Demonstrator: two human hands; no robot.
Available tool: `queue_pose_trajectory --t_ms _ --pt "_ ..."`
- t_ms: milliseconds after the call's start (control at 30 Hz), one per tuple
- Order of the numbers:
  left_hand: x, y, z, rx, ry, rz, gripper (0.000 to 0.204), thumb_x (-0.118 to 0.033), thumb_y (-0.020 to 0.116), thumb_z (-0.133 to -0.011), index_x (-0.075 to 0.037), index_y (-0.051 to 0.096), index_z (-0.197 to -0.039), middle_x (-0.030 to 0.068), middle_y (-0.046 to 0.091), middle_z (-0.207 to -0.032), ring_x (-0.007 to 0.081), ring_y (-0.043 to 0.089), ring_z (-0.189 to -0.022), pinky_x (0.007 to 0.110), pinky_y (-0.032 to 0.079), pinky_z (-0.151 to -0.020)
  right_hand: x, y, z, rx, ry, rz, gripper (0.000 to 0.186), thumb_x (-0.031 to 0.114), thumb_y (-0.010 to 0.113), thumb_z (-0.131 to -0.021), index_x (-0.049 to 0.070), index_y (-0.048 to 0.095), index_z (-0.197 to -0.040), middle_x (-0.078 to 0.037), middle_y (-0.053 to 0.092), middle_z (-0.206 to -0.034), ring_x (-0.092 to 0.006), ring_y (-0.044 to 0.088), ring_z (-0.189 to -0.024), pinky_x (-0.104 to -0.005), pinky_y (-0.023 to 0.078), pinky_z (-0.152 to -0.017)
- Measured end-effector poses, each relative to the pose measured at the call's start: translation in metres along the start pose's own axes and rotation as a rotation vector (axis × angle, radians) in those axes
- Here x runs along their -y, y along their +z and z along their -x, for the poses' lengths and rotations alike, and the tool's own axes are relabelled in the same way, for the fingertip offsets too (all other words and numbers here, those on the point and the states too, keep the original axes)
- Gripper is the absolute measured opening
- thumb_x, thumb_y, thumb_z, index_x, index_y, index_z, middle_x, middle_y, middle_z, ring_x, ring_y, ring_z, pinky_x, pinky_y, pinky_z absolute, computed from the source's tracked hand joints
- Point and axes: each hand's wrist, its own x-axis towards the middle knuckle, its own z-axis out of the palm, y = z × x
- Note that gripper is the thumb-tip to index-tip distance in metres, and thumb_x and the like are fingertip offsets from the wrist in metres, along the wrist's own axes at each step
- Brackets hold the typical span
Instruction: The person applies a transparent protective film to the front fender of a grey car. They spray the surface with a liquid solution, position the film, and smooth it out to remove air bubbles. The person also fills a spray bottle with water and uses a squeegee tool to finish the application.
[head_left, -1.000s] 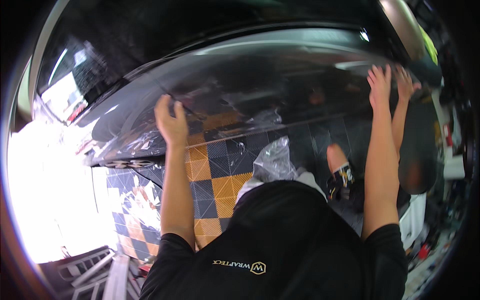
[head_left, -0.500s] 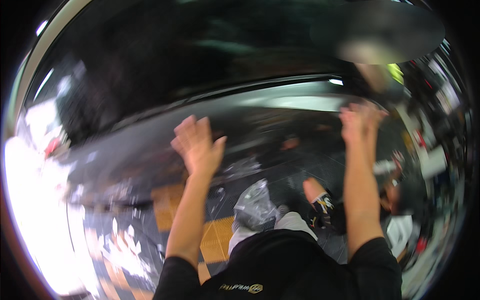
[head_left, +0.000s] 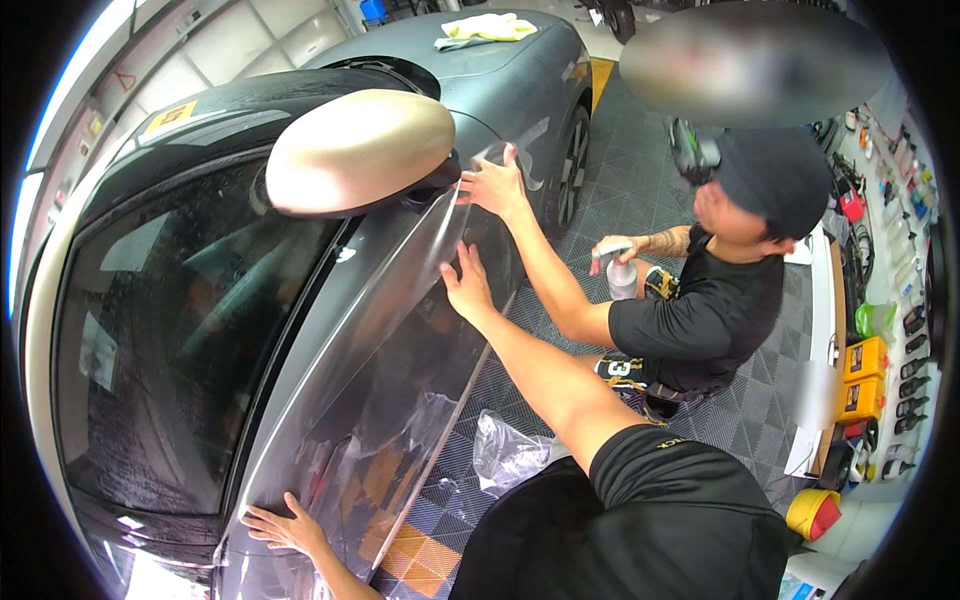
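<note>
A sheet of clear film (head_left: 385,325) hangs along the grey car door (head_left: 300,370), its upper part loose near the mirror. My left hand (head_left: 285,525) lies with fingers spread on the door's upper edge, at the near end of the film. My right hand (head_left: 467,285) is open too, fingers apart against the film below the mirror. Just beyond it, a co-worker's hand (head_left: 492,185) is at the film's far end by the mirror. The co-worker's other hand (head_left: 612,252) holds a spray bottle (head_left: 622,278).
The gold side mirror (head_left: 362,150) juts out above the film. To the right the co-worker (head_left: 700,300) is low beside the car. A crumpled plastic bag (head_left: 505,455) lies on the tiled floor. Yellow cases (head_left: 862,380) and bottles line the right wall. Cloths (head_left: 487,28) rest on the hood.
My view has swung toward the car's front. Both hands were raised and spread before the door; now the left is on its upper edge and the right against the film.
</note>
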Motion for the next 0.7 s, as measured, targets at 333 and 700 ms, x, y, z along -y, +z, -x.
queue_pose_trajectory --t_ms 333,700 --pt "-0.024 -0.06 0.008 -0.025 0.176 0.078 0.106 -0.073 0.057 -0.081 0.011 0.036 -0.142 0.0377 0.034 -0.144 0.0508 0.032 -0.135 0.059 0.025 -0.112 0.018 0.005 -0.038 0.176 0.068 0.028 0.079 0.045 0.057 -0.093 0.013 0.019 -0.155 -0.033 0.011 -0.156 -0.0563 0.018 -0.14 -0.0527 0.019 -0.117" --pt "0.038 -0.028 -0.01 0.095 0.037 -0.019 0.075 -0.051 0.055 -0.089 -0.003 0.038 -0.144 0.0248 0.042 -0.137 0.0404 0.036 -0.129 0.05 0.029 -0.109 0.018 0.001 -0.031 0.211 -0.256 0.199 0.065 0.035 0.061 -0.089 0.009 0.038 -0.143 -0.029 0.032 -0.145 -0.0496 0.037 -0.13 -0.0542 0.033 -0.107"
